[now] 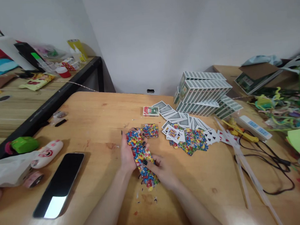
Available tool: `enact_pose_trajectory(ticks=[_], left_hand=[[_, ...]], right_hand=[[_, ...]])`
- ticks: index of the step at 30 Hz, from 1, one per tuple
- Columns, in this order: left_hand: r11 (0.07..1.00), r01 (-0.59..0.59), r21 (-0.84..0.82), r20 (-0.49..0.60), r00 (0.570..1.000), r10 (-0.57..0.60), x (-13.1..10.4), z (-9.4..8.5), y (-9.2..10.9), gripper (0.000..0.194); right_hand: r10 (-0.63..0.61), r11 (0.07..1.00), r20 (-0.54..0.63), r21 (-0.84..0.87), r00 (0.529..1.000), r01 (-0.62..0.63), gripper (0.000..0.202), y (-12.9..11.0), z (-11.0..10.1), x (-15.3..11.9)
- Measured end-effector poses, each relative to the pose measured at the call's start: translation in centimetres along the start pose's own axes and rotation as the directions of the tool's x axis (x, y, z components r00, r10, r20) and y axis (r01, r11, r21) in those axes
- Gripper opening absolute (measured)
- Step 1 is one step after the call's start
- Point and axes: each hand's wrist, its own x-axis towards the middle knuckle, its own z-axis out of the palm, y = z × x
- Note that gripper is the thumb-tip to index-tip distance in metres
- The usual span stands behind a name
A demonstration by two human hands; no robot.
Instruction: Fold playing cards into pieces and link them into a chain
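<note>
Playing cards with a multicoloured patterned back lie spread lengthwise between my two hands, low over the table. My left hand supports the upper cards from the left, fingers curled around them. From the right, my right hand grips the lower cards, its thumb pressed on top. Just beyond the hands rests a small stack of matching cards. To the right lies a loose pile of patterned cards, with a few face-up cards on it. Grey-backed cards are fanned out behind that pile.
A red-and-green card box sits behind the small stack. Green-striped cartons are piled at the back right. A phone lies at left. On the right are clear plastic strips, yellow-handled scissors, a black cable and a power strip.
</note>
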Motion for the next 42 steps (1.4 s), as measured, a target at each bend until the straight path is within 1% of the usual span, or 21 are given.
enact_pose_trajectory(ticks=[3, 5, 12, 16, 21, 23, 27, 28, 30, 31, 32, 34, 36, 38, 40, 42], left_hand=[[0.999, 0.008, 0.045, -0.017, 1.000, -0.007, 0.1, 0.1, -0.8, 0.037], [0.998, 0.007, 0.067, -0.027, 1.000, -0.005, 0.1, 0.2, -1.1, 0.037], [0.998, 0.047, 0.043, -0.034, 0.998, -0.046, 0.0, 0.3, -1.2, 0.039], [0.996, 0.068, 0.055, 0.012, 0.998, -0.068, 0.0, -0.2, -1.6, 0.047], [0.994, 0.078, 0.073, 0.012, 0.997, -0.079, 0.1, -0.5, -1.9, 0.052], [0.994, 0.074, 0.079, 0.012, 0.997, -0.076, 0.2, -0.5, -2.0, 0.052], [0.995, 0.060, 0.079, 0.043, 0.997, -0.064, 0.3, -0.6, -1.8, 0.052], [0.996, 0.052, 0.074, 0.049, 0.997, -0.055, 0.3, -0.6, -1.8, 0.051], [0.998, 0.016, 0.060, 0.046, 0.999, -0.019, 0.3, -0.5, -1.6, 0.045], [0.998, -0.010, 0.056, 0.041, 0.999, 0.008, 0.3, -0.5, -1.5, 0.042], [0.998, -0.040, 0.053, 0.039, 0.999, 0.038, 0.3, -0.4, -1.4, 0.038], [0.993, -0.100, 0.059, 0.045, 0.994, 0.097, 0.2, -0.3, -1.3, 0.030], [0.982, -0.164, 0.088, 0.057, 0.986, 0.160, 0.3, -0.2, -1.4, 0.024], [0.959, -0.243, 0.148, 0.073, 0.969, 0.234, 0.3, -0.2, -1.6, 0.020], [0.924, -0.310, 0.222, 0.107, 0.950, 0.293, 0.4, -0.4, -1.9, 0.019], [0.892, -0.354, 0.283, 0.147, 0.934, 0.324, 0.4, -0.6, -2.1, 0.020]], right_hand=[[0.073, 0.991, 0.069, 0.104, 0.995, -0.079, 0.034, 0.1, 0.0, 0.0], [0.082, 0.989, 0.080, 0.118, 0.993, -0.091, 0.035, 0.2, 0.0, 0.0], [0.058, 0.996, 0.035, 0.064, 0.998, -0.060, 0.034, 0.3, 0.0, 0.1], [-0.007, 1.000, -0.013, 0.017, 1.000, 0.008, 0.032, 0.5, -0.2, 0.3], [-0.063, 0.998, -0.073, -0.021, 0.995, 0.062, 0.031, 0.5, -0.1, 0.2], [-0.041, 0.999, -0.070, 0.007, 0.997, 0.041, 0.031, 0.6, -0.1, 0.2], [0.037, 0.996, 0.002, 0.080, 0.999, -0.037, 0.034, 0.6, 0.0, 0.2], [0.030, 0.997, 0.008, 0.077, 1.000, -0.031, 0.034, 0.5, -0.1, 0.3], [-0.034, 0.999, -0.001, 0.029, 0.999, 0.034, 0.033, -0.1, -0.2, 0.3], [-0.095, 0.995, -0.020, -0.020, 0.995, 0.095, 0.032, -0.4, -0.3, 0.2], [-0.153, 0.985, -0.010, -0.086, 0.988, 0.151, 0.033, -0.9, -0.4, 0.2], [-0.217, 0.955, 0.030, -0.200, 0.976, 0.219, 0.039, -1.7, -0.6, -0.1], [-0.223, 0.940, 0.081, -0.246, 0.971, 0.237, 0.044, -2.2, -0.7, -0.3], [-0.200, 0.937, 0.110, -0.268, 0.974, 0.223, 0.044, -2.4, -0.7, -0.5], [-0.180, 0.936, 0.106, -0.286, 0.978, 0.204, 0.038, -2.3, -0.8, -0.5], [-0.180, 0.935, 0.080, -0.294, 0.980, 0.196, 0.032, -2.0, -0.8, -0.5]])
